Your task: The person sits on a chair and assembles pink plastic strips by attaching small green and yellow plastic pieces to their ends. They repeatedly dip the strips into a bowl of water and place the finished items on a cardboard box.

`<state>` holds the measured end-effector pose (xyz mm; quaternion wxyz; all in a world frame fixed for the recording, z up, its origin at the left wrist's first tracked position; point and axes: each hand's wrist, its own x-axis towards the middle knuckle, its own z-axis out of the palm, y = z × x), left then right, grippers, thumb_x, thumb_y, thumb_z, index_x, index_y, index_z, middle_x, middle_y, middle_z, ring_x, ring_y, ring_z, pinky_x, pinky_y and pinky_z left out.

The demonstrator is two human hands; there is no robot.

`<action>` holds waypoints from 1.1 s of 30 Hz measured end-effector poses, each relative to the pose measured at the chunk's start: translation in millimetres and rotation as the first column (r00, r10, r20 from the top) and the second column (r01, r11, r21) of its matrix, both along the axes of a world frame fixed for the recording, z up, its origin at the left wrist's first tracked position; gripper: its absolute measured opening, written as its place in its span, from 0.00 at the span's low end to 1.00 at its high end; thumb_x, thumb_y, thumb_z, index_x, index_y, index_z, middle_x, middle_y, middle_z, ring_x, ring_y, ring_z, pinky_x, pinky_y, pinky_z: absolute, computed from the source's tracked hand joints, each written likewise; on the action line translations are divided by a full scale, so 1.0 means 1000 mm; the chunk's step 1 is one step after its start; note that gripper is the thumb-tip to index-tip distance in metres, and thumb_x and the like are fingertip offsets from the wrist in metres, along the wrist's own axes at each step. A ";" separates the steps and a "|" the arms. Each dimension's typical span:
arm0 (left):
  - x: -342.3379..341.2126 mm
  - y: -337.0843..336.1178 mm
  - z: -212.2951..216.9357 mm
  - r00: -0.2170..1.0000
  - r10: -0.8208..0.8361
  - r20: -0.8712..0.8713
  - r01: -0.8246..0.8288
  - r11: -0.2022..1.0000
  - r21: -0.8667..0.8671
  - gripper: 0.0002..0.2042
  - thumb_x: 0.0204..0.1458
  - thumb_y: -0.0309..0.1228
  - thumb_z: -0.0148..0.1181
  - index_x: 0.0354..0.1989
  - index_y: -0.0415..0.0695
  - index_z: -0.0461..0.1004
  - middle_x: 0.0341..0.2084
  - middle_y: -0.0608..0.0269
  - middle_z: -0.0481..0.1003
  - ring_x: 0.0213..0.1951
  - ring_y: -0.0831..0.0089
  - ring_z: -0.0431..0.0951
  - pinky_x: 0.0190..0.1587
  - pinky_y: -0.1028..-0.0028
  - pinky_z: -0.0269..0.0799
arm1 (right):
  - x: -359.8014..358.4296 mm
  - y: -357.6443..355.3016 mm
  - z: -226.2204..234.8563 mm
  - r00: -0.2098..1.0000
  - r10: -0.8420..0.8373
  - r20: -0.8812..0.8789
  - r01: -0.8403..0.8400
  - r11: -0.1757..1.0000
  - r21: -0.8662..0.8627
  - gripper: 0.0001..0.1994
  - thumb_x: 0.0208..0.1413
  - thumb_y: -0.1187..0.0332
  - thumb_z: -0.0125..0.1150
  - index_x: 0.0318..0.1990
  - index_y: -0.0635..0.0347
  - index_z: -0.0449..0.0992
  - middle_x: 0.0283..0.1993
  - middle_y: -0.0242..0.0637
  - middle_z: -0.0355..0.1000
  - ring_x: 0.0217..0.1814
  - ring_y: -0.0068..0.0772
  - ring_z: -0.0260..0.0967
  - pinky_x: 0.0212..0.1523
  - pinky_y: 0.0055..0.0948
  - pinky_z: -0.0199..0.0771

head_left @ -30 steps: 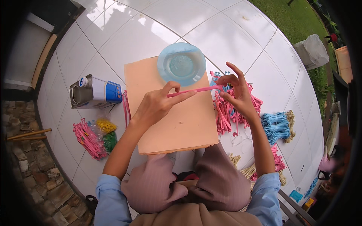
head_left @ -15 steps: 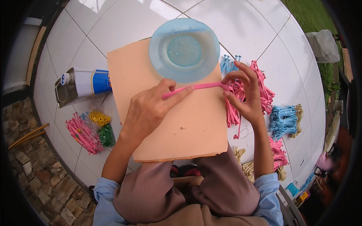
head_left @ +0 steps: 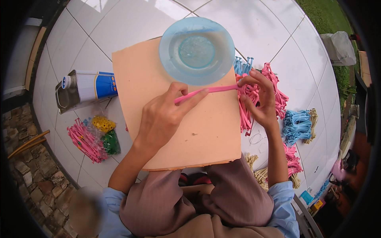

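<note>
A narrow pink strap (head_left: 223, 88) is stretched nearly level above a peach-coloured board (head_left: 186, 150) across my lap. My left hand (head_left: 160, 113) grips the strap's left end between thumb and fingers, its index finger bent. At the other end, my right hand (head_left: 262, 99) pinches the strap with thumb and forefinger, the remaining fingers curled above. Just beyond the strap, a translucent blue glass plate (head_left: 168, 65) rests on the far part of the board. Bundles of pink straps (head_left: 279, 97) lie behind and beside my right hand.
A metal can (head_left: 85, 87) with a blue label lies left of the board. Nearer are pink straps (head_left: 84, 141) and bags of yellow pieces (head_left: 104, 123) and green pieces (head_left: 111, 142). Blue bundles (head_left: 297, 127) and cream bundles (head_left: 262, 176) lie on the right of the tiled floor.
Both hands have shifted slightly right, still holding the pink strap. A dangling pink strand below my right hand is less visible. A blurred round shape has appeared beside my left sleeve.
</note>
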<state>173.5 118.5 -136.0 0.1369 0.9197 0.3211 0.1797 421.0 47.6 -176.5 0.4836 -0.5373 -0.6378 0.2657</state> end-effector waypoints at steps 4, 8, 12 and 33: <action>0.002 -0.001 0.001 1.000 0.003 -0.006 -0.003 1.000 -0.013 0.24 0.34 0.26 0.63 0.46 0.54 0.76 0.30 0.66 0.63 0.23 0.75 0.71 0.24 0.75 0.71 | -0.002 -0.001 0.001 1.000 -0.016 -0.012 0.015 1.000 -0.014 0.28 0.43 0.79 0.59 0.56 0.56 0.63 0.36 0.34 0.73 0.46 0.31 0.70 0.64 0.47 0.48; 0.002 -0.001 0.003 1.000 0.011 0.008 -0.011 0.999 -0.034 0.23 0.39 0.22 0.55 0.48 0.55 0.75 0.31 0.67 0.64 0.22 0.76 0.71 0.25 0.75 0.71 | -0.001 0.001 0.001 0.999 -0.005 0.043 0.004 0.999 0.035 0.27 0.43 0.79 0.59 0.55 0.56 0.64 0.36 0.34 0.73 0.45 0.30 0.70 0.64 0.47 0.47; 0.001 -0.001 0.004 1.000 0.020 -0.008 -0.020 0.999 -0.039 0.23 0.39 0.23 0.55 0.48 0.55 0.76 0.31 0.67 0.64 0.22 0.76 0.71 0.25 0.75 0.71 | -0.001 0.001 0.001 0.999 0.005 0.052 -0.008 0.999 0.050 0.26 0.43 0.79 0.59 0.54 0.56 0.65 0.37 0.34 0.73 0.45 0.30 0.71 0.64 0.48 0.47; 0.001 0.000 -0.002 0.998 0.020 0.056 -0.017 0.998 -0.054 0.23 0.35 0.25 0.62 0.46 0.55 0.76 0.30 0.66 0.64 0.24 0.74 0.73 0.25 0.74 0.72 | -0.018 0.006 0.040 0.533 0.056 0.844 -0.100 0.995 -0.003 0.31 0.42 0.78 0.56 0.53 0.27 0.69 0.35 0.27 0.65 0.43 0.26 0.67 0.65 0.50 0.52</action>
